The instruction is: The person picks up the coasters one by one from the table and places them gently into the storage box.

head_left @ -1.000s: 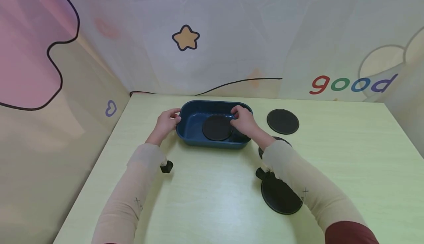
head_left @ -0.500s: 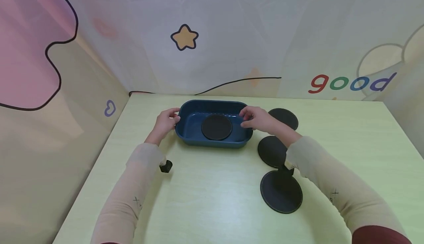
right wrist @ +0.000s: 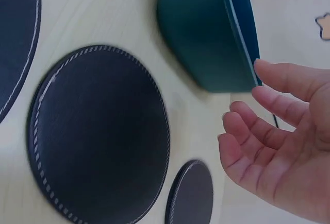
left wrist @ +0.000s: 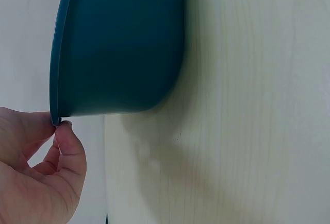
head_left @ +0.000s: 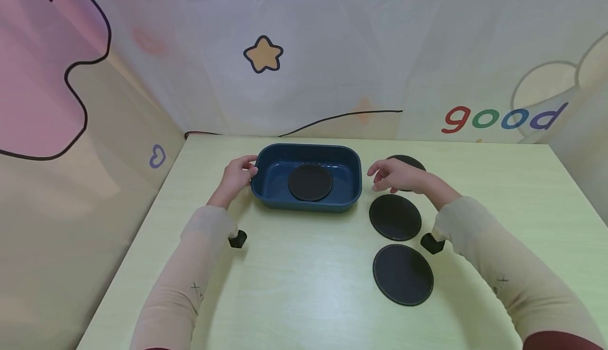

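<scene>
Left hand point(head_left: 237, 175) pinches; right hand point(head_left: 399, 175) hovers, fingers point(right wrist: 264, 130) loosely bent.

Light, seemingly overhead, glares off the table point(head_left: 304, 281).

One coaster point(head_left: 310, 182) inside the tray point(head_left: 304, 207), three coasters point(head_left: 395, 217) to its right

Saw deep blue inside the dish point(head_left: 304, 207) and blue to teal outside; plain black on the disc point(head_left: 310, 182) within, black with pale dashed stitching round the edge on the discs point(right wrist: 100, 134) beside it. Noted faint grain streaks across the pale greenish-yellow table point(head_left: 294, 276), cream on the sleeves point(head_left: 503, 268), orange inside a black-outlined star point(head_left: 263, 54), and red, green, blue and purple letters point(head_left: 504, 122).
</scene>
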Available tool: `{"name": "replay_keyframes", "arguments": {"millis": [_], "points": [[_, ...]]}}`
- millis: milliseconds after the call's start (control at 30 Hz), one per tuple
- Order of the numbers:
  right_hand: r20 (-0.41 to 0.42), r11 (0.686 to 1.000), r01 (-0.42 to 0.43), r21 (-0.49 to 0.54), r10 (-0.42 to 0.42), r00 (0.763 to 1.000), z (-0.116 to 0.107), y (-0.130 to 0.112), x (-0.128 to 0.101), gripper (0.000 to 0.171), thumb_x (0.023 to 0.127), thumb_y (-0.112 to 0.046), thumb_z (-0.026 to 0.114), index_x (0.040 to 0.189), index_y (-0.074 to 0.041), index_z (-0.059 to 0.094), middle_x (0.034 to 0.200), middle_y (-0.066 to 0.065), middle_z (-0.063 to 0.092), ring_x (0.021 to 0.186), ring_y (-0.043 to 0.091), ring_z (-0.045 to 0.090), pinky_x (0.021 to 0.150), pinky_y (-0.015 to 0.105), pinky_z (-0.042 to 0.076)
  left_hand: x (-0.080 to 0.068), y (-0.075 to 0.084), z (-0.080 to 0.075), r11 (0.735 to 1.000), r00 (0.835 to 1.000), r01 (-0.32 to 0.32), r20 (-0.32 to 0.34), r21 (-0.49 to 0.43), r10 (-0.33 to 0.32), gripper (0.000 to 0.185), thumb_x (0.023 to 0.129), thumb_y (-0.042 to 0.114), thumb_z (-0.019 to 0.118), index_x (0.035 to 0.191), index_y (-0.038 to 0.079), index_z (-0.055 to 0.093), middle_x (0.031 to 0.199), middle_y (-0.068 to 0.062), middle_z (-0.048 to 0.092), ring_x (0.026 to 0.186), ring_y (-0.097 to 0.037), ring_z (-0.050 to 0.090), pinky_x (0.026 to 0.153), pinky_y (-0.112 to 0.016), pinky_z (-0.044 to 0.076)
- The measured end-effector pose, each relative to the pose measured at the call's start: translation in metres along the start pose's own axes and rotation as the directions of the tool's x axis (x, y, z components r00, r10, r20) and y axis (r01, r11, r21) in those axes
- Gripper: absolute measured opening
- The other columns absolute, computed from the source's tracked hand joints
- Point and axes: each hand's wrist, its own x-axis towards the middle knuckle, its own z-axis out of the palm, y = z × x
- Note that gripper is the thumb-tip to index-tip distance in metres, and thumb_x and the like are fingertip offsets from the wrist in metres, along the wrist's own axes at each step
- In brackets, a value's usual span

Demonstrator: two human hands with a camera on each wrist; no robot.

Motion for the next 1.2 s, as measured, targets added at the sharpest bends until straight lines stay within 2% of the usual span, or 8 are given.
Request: {"name": "replay_keyframes", "arguments": {"millis": [167, 400, 633, 900, 1100, 1200], "points": [[0.021, 0.997, -0.067, 0.046, 0.066, 0.998, -0.004, 0.018, -0.006, 0.042, 0.083, -0.015, 0.058, 0.118, 0.003, 0.043, 0.099, 0.014, 0.051, 0.084, 0.024, 0.051, 0.071, 0.038, 0.048, 0.000, 0.000, 0.001, 1.000, 1.000, 0.007, 0.000, 0.006, -0.007, 0.039, 0.091, 0.006, 0.046, 0.129, 0.008, 0.045, 0.102, -0.013, 0.049, 0.079, -0.017, 0.048, 0.062, -0.018, 0.049], [0.030, 0.990, -0.121, 0.071, 0.120, 0.992, -0.008, 0.035, -0.013, 0.043, 0.085, -0.015, 0.056, 0.121, 0.003, 0.041, 0.104, 0.016, 0.051, 0.095, 0.030, 0.051, 0.077, 0.042, 0.048, 0.000, -0.001, 0.001, 1.000, 1.000, 0.001, -0.008, 0.010, 0.000, 0.038, 0.090, 0.007, 0.046, 0.129, 0.008, 0.045, 0.102, -0.013, 0.050, 0.080, -0.018, 0.049, 0.061, -0.018, 0.049], [0.014, 0.976, -0.190, 0.103, 0.190, 0.982, -0.009, 0.056, -0.021, 0.045, 0.086, -0.018, 0.055, 0.123, 0.002, 0.041, 0.105, 0.015, 0.051, 0.097, 0.029, 0.051, 0.075, 0.037, 0.048, 0.002, -0.002, 0.001, 1.000, 1.000, 0.006, -0.007, 0.016, -0.006, 0.038, 0.091, 0.007, 0.046, 0.129, 0.009, 0.045, 0.102, -0.013, 0.049, 0.080, -0.018, 0.049, 0.062, -0.019, 0.049], [-0.028, 0.965, -0.207, 0.163, 0.214, 0.976, -0.006, 0.069, -0.027, 0.045, 0.085, -0.017, 0.056, 0.122, 0.004, 0.041, 0.096, 0.011, 0.049, 0.081, 0.022, 0.049, 0.066, 0.029, 0.046, 0.002, -0.001, 0.000, 0.999, 1.000, 0.024, -0.006, 0.032, -0.024, 0.039, 0.091, 0.008, 0.046, 0.130, 0.010, 0.044, 0.105, -0.014, 0.049, 0.083, -0.019, 0.049, 0.071, -0.026, 0.051], [-0.043, 0.959, -0.197, 0.203, 0.210, 0.977, -0.002, 0.076, -0.028, 0.044, 0.084, -0.015, 0.056, 0.120, 0.007, 0.041, 0.085, 0.005, 0.047, 0.066, 0.015, 0.045, 0.055, 0.026, 0.041, 0.002, 0.000, 0.001, 1.000, 1.000, 0.015, -0.013, 0.025, -0.015, 0.039, 0.091, 0.008, 0.046, 0.129, 0.009, 0.045, 0.103, -0.013, 0.049, 0.084, -0.019, 0.049, 0.068, -0.024, 0.051], [-0.069, 0.967, -0.169, 0.190, 0.185, 0.980, 0.002, 0.080, -0.028, 0.042, 0.084, -0.013, 0.056, 0.118, 0.008, 0.042, 0.082, 0.004, 0.047, 0.059, 0.013, 0.043, 0.051, 0.024, 0.037, 0.002, 0.000, 0.001, 1.000, 1.000, 0.015, -0.012, 0.026, -0.015, 0.038, 0.091, 0.008, 0.046, 0.129, 0.009, 0.045, 0.103, -0.012, 0.049, 0.084, -0.019, 0.049, 0.067, -0.023, 0.051]]}}
